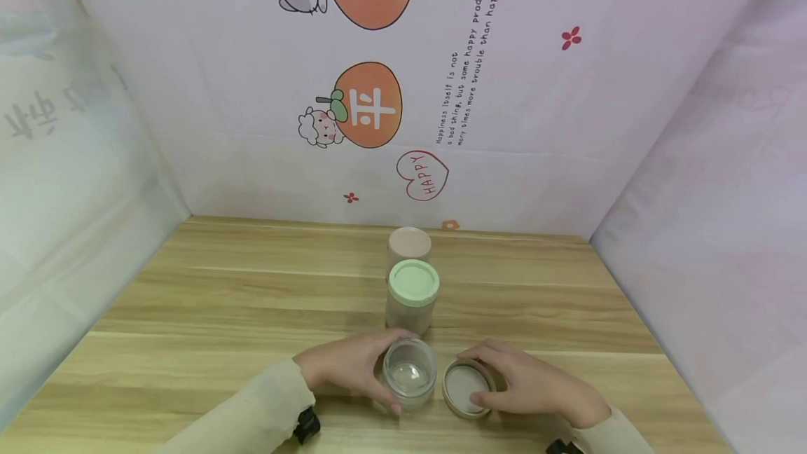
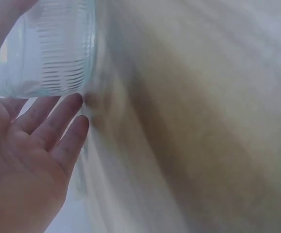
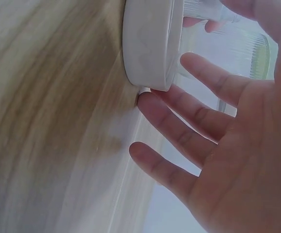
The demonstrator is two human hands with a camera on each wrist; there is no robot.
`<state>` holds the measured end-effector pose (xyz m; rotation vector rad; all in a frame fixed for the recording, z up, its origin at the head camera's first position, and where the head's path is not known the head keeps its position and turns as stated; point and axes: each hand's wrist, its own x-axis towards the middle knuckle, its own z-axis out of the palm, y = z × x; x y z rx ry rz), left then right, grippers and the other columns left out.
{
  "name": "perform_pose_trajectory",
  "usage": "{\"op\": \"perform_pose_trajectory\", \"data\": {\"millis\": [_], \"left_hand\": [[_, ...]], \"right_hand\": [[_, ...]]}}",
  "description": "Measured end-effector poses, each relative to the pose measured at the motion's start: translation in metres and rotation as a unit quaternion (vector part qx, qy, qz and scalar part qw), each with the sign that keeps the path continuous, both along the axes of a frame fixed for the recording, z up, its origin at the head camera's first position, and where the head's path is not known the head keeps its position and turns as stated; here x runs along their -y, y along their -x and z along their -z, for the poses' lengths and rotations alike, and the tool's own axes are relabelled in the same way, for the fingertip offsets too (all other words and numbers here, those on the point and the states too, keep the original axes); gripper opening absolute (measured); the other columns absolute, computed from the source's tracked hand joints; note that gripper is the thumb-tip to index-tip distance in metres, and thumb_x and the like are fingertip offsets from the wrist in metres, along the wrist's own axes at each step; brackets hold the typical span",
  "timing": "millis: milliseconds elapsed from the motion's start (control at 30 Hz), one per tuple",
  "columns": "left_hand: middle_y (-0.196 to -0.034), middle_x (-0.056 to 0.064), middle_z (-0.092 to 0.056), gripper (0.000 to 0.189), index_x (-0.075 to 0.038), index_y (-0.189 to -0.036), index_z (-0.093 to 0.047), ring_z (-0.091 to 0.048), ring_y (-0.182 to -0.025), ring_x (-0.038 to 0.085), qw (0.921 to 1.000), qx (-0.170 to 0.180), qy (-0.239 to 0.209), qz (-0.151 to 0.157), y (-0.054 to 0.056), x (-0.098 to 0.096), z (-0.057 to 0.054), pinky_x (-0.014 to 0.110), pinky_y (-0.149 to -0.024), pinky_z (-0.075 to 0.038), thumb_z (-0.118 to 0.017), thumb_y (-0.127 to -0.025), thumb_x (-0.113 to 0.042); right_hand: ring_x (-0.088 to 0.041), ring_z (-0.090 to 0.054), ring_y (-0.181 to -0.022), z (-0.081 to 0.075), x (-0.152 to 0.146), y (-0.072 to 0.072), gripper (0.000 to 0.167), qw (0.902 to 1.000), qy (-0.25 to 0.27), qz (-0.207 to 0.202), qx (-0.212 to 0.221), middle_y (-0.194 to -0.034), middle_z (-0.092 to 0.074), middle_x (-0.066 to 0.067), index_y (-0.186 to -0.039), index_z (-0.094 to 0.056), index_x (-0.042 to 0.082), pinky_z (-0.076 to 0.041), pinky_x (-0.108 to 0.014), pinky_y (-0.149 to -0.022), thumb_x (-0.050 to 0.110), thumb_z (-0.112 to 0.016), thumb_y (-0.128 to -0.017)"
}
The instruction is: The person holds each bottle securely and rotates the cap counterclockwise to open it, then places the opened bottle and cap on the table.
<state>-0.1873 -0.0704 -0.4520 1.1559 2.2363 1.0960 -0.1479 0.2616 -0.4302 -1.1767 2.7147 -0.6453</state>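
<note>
A clear glass jar (image 1: 410,373) without a lid stands near the front of the wooden table. My left hand (image 1: 353,368) holds it from the left, index finger at its far side and thumb at its near side. In the left wrist view the ribbed jar (image 2: 58,53) lies between thumb and fingers. To its right, a round beige lid (image 1: 465,387) rests on the table, hollow side up. My right hand (image 1: 520,378) is spread loosely about the lid, its thumb over the near rim. In the right wrist view, fingertips (image 3: 150,103) are right at the lid's edge.
Directly behind the open jar stands a jar with a light green lid (image 1: 413,281). Behind that is another with a pale pink lid (image 1: 410,242). Printed white cloth (image 1: 517,174) hangs at the back, with pale cloth along both sides of the table (image 1: 252,300).
</note>
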Motion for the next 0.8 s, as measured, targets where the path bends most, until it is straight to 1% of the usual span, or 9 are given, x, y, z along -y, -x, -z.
{"op": "perform_pose_trajectory", "data": {"millis": [100,200,267,367,500,633,733,800], "left_hand": [[-0.137,-0.012,-0.053,0.096,-0.021,-0.149,-0.041,-0.049,-0.127,0.009,1.0,-0.002,0.002,-0.004,0.0,0.003,-0.004,0.033,-0.109,-0.039,-0.088,-0.072,-0.051],[-0.137,-0.014,-0.053,0.09,-0.023,-0.148,-0.044,-0.048,-0.129,0.009,0.9999,0.011,-0.002,-0.008,0.001,0.007,-0.009,0.035,-0.11,-0.038,-0.086,-0.074,-0.052],[-0.138,-0.013,-0.054,0.081,-0.025,-0.145,-0.047,-0.049,-0.129,0.01,0.9995,0.028,-0.012,-0.004,0.003,0.011,-0.013,0.037,-0.11,-0.039,-0.084,-0.078,-0.049],[-0.136,-0.012,-0.055,0.067,-0.027,-0.141,-0.051,-0.051,-0.128,0.01,0.9993,0.034,-0.016,-0.003,0.007,0.017,-0.019,0.04,-0.109,-0.041,-0.081,-0.083,-0.046],[-0.135,-0.008,-0.058,0.06,-0.02,-0.139,-0.053,-0.053,-0.126,0.011,0.9996,0.02,-0.017,-0.013,0.013,0.025,-0.027,0.041,-0.107,-0.043,-0.075,-0.089,-0.045],[-0.13,-0.003,-0.063,0.053,-0.017,-0.135,-0.057,-0.057,-0.122,0.014,0.9985,-0.002,-0.031,-0.045,0.02,0.031,-0.032,0.039,-0.106,-0.044,-0.073,-0.092,-0.042],[-0.125,-0.005,-0.065,0.044,-0.019,-0.13,-0.062,-0.059,-0.116,0.012,0.9954,-0.019,-0.037,-0.086,0.025,0.034,-0.033,0.038,-0.103,-0.046,-0.072,-0.093,-0.041],[-0.123,-0.003,-0.066,0.041,-0.019,-0.127,-0.063,-0.06,-0.114,0.013,0.9925,-0.021,-0.045,-0.112,0.029,0.035,-0.032,0.039,-0.102,-0.047,-0.072,-0.093,-0.04]], "right_hand": [[-0.014,-0.057,-0.115,0.0,0.0,0.0,0.051,1.0,-0.002,0.003,-0.001,-0.129,-0.059,0.006,-0.135,-0.06,0.017,-0.052,-0.041,-0.093,0.048,-0.066,-0.095],[-0.015,-0.057,-0.115,-0.001,0.0,0.001,0.05,1.0,-0.001,0.004,0.002,-0.129,-0.06,0.006,-0.134,-0.06,0.017,-0.052,-0.042,-0.094,0.048,-0.065,-0.095],[-0.015,-0.057,-0.116,0.0,0.0,0.001,0.049,1.0,0.0,0.004,0.006,-0.129,-0.06,0.006,-0.134,-0.06,0.017,-0.051,-0.042,-0.094,0.048,-0.065,-0.096],[-0.015,-0.057,-0.116,0.0,0.001,0.001,0.049,0.9999,-0.001,0.002,0.011,-0.129,-0.06,0.006,-0.134,-0.06,0.017,-0.051,-0.042,-0.095,0.048,-0.064,-0.096],[-0.014,-0.057,-0.116,0.0,0.001,0.001,0.049,1.0,-0.006,0.002,0.0,-0.128,-0.06,0.007,-0.134,-0.061,0.016,-0.051,-0.042,-0.095,0.048,-0.064,-0.097],[-0.014,-0.057,-0.115,0.0,0.002,0.0,0.048,1.0,-0.001,0.0,-0.006,-0.127,-0.061,0.007,-0.133,-0.061,0.015,-0.051,-0.041,-0.095,0.047,-0.064,-0.097],[-0.014,-0.057,-0.115,-0.001,0.002,0.0,0.048,1.0,0.003,0.0,-0.004,-0.127,-0.061,0.006,-0.132,-0.061,0.014,-0.051,-0.041,-0.095,0.047,-0.063,-0.097],[-0.014,-0.057,-0.115,-0.001,0.002,0.001,0.048,1.0,0.006,0.001,-0.001,-0.127,-0.061,0.006,-0.132,-0.061,0.013,-0.051,-0.041,-0.095,0.046,-0.063,-0.097]]}}
